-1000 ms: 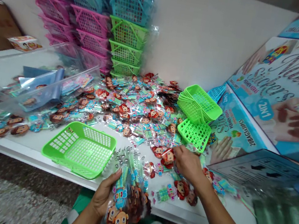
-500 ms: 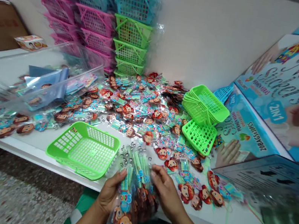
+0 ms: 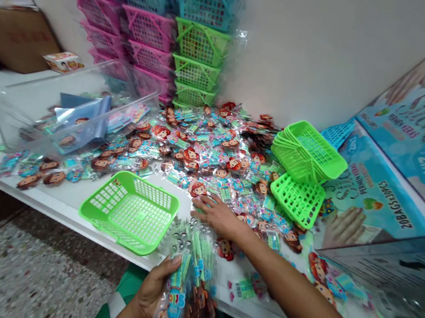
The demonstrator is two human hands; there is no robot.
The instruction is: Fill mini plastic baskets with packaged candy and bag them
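Observation:
My left hand (image 3: 153,289) grips a fanned bundle of cartoon-face sticker packets (image 3: 189,285) at the table's front edge. My right hand (image 3: 218,215) reaches forward and lies flat, fingers spread, on the loose packets (image 3: 204,157) scattered over the white table (image 3: 50,201). An empty green basket (image 3: 129,211) stands just left of both hands.
Pink, teal and green baskets (image 3: 165,26) are stacked against the back wall. More green baskets (image 3: 308,153) lie nested at the right beside large nail-sticker boxes (image 3: 412,154). A clear plastic tub (image 3: 70,108) holds packets at the left. A speckled floor lies below the table edge.
My right hand left the bundle and moved forward onto the loose packets. The view shifted left. My left hand still holds the bundle.

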